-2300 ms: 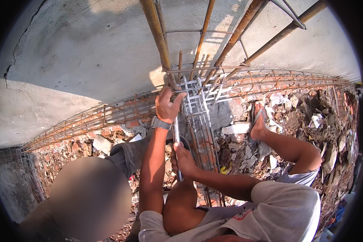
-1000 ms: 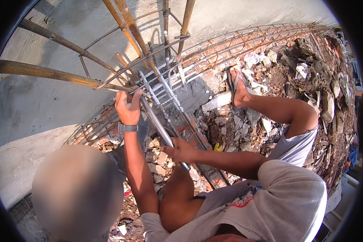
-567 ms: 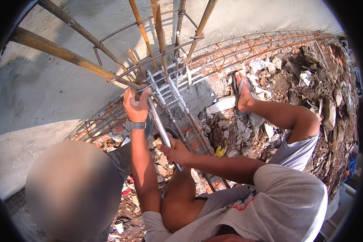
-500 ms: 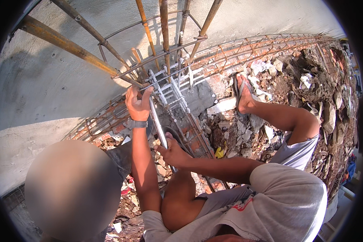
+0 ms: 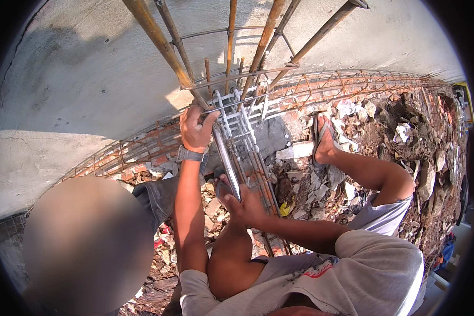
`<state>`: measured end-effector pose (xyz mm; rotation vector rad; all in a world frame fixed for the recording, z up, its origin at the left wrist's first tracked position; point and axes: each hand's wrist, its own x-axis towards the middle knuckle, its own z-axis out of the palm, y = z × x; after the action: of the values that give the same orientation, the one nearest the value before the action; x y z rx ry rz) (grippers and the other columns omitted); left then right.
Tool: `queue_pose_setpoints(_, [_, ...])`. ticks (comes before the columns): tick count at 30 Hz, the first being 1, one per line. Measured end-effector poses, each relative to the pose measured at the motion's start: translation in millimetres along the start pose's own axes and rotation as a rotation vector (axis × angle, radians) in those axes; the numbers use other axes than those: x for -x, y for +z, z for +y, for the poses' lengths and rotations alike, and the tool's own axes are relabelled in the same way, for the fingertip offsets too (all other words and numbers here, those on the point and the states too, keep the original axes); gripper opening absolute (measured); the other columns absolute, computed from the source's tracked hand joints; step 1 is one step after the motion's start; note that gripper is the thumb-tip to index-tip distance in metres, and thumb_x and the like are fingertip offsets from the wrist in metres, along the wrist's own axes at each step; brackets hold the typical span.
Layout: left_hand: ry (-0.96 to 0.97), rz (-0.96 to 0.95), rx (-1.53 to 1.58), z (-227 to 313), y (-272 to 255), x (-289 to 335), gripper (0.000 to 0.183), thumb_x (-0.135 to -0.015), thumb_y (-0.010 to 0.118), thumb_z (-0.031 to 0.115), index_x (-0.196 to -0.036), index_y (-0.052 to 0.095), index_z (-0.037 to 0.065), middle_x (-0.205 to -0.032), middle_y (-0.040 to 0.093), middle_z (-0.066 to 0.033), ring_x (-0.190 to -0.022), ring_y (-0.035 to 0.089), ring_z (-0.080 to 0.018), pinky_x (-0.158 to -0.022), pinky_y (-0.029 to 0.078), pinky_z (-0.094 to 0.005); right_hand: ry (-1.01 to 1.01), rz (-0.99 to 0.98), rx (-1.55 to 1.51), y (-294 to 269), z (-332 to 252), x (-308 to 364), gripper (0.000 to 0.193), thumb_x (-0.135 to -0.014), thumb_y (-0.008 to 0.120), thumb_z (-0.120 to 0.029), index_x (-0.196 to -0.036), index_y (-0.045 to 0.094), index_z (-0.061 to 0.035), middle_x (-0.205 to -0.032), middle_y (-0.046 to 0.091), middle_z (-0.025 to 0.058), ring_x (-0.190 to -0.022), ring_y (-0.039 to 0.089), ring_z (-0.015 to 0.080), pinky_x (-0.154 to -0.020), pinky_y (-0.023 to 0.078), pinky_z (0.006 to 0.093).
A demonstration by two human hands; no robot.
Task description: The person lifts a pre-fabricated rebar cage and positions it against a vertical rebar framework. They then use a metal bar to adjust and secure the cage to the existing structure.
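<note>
My left hand [image 5: 196,131], with a grey watch on its wrist, is closed at the foot of a rusty upright rebar [image 5: 166,45], its thumb and fingers on a thin steel stirrup [image 5: 242,105]. My right hand [image 5: 243,206] is wrapped round the lower end of a shiny silver metal bar [image 5: 225,158]. The bar slants up, its top end touching or close to the stirrup beside my left thumb; the exact contact is hidden. Right of the bar, white-coated rebars [image 5: 236,113] cross where the cages meet.
Several uprights rise before a grey plastered wall [image 5: 63,84]. Long rebar cages [image 5: 347,81] run along its base. Rubble [image 5: 374,121] lies around my sandalled foot [image 5: 325,139]. Close on my left is another person's blurred head [image 5: 89,242], with a dark sleeve or trouser leg [image 5: 155,197] beyond.
The view has shifted, so the scene sits lower and the uprights farther right. My right hand now covers the bar's lower end, which stuck out past it before. My left hand stays at the stirrup.
</note>
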<state>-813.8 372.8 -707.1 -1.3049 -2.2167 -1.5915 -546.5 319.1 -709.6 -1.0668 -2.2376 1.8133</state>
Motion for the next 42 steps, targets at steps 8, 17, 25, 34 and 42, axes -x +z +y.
queue_pose_setpoints(8, [-0.054,-0.058,0.012,-5,-3,3,0.041,-0.083,0.081,0.028,-0.075,0.052,0.001,-0.075,0.051,-0.0145,-0.072,0.05,-0.0358,-0.068,0.039,-0.0434,0.096,-0.305,0.161,-30,-1,54,0.053,-0.1,0.058,-0.041,-0.129,0.044,0.0005,-0.1,0.064,0.0291,-0.091,0.065,0.0468,-0.081,0.049,0.0539])
queue_pose_setpoints(17, [-0.017,-0.078,-0.012,1,-11,-3,0.036,-0.084,0.08,0.032,-0.08,0.06,0.002,-0.078,0.059,-0.0139,-0.078,0.056,-0.0356,-0.074,0.041,-0.0438,0.057,-0.085,0.44,-165,31,107,0.042,-0.101,0.059,-0.037,-0.122,0.05,-0.0023,-0.076,0.06,0.0165,-0.066,0.063,0.0367,-0.06,0.048,0.046])
queue_pose_setpoints(25, [-0.064,-0.019,0.056,-3,-9,5,0.033,-0.084,0.08,0.031,-0.086,0.065,0.002,-0.083,0.064,-0.0122,-0.082,0.06,-0.0345,-0.076,0.042,-0.0439,-0.092,0.014,0.189,-164,-46,22,0.048,-0.109,0.042,-0.036,-0.14,0.046,0.0005,-0.071,0.053,0.0066,-0.061,0.056,0.0164,-0.057,0.046,0.0343])
queue_pose_setpoints(34, [-0.012,0.023,0.108,-1,-5,-1,0.032,-0.084,0.081,0.026,-0.083,0.06,0.002,-0.07,0.047,-0.0086,-0.068,0.046,-0.0275,-0.069,0.038,-0.0409,-0.082,-0.02,0.388,-167,-66,-23,0.044,-0.109,0.041,-0.037,-0.139,0.047,-0.0051,-0.071,0.059,0.0162,-0.061,0.061,0.0282,-0.06,0.047,0.0406])
queue_pose_setpoints(42, [-0.105,-0.093,0.101,-6,-9,3,0.031,-0.084,0.08,0.027,-0.087,0.065,0.001,-0.085,0.064,-0.0134,-0.081,0.06,-0.0341,-0.077,0.044,-0.0426,-0.009,-0.052,0.361,-172,-75,-29,0.042,-0.109,0.045,-0.035,-0.14,0.047,-0.0079,-0.072,0.058,0.0168,-0.065,0.062,0.0313,-0.061,0.047,0.0412])
